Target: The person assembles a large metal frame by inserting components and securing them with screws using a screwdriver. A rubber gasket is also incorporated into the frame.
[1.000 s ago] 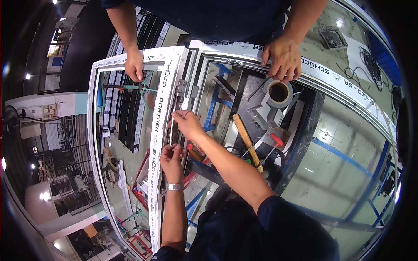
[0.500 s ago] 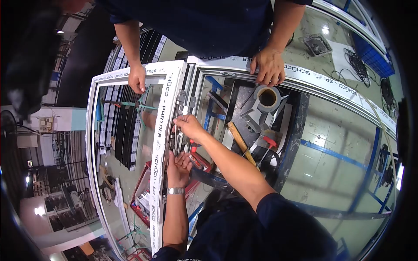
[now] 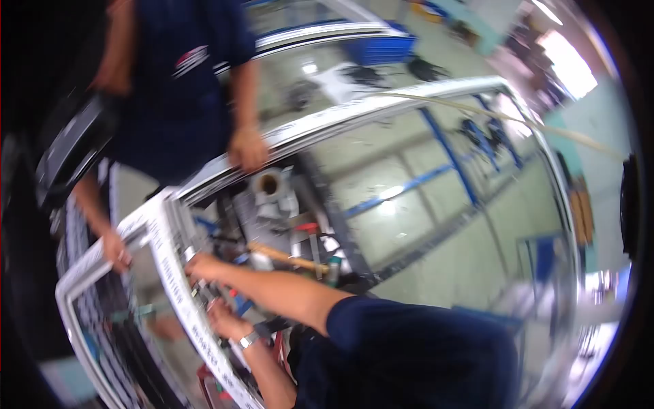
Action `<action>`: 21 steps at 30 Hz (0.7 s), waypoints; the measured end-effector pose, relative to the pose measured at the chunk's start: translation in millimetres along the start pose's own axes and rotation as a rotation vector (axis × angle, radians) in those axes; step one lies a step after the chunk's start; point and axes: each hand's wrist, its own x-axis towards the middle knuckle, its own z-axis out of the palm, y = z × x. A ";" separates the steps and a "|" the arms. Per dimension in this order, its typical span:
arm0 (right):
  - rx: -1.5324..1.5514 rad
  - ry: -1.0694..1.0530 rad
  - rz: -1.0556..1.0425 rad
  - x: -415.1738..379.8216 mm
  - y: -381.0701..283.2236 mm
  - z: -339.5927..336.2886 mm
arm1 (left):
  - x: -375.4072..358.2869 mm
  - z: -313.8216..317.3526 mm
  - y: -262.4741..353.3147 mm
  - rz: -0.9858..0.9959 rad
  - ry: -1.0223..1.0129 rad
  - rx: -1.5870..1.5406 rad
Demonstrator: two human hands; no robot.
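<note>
Blurred by motion, my right hand [image 3: 204, 267] is at the metal hinge hardware [image 3: 191, 253] on the inner edge of a white printed frame [image 3: 170, 279]. Just below it, my left hand [image 3: 226, 319], with a watch on the wrist, is beside the same profile. Its fingers are bent, and what they touch cannot be made out. The smaller frame stands at an angle to a larger white frame [image 3: 327, 121]. A co-worker [image 3: 177, 88] stands across from me, one hand on the larger frame and the other at the smaller one.
Inside the larger frame is a dark tool tray [image 3: 272, 228] with a tape roll [image 3: 267, 184], a wooden-handled tool [image 3: 286, 256] and a red-handled tool [image 3: 308, 228]. Blue trestle bars [image 3: 446, 153] show below the frame. A blue crate [image 3: 381, 49] stands on the floor behind.
The view has swung to the right, so the frames, hands and co-worker appear further left and tilted. More of the larger frame's far end shows. My hands remain near the hinge hardware.
</note>
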 end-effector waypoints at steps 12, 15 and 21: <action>0.186 0.417 0.146 -9.3 -9.1 27.6 | -20.5 28.5 20.2 0.356 -0.040 0.075; 0.251 0.404 0.162 -7.8 -6.5 27.7 | -38.3 32.6 40.5 0.393 0.008 0.231; 0.159 0.394 0.103 -9.6 7.6 40.6 | -23.8 24.2 33.7 0.326 -0.015 0.181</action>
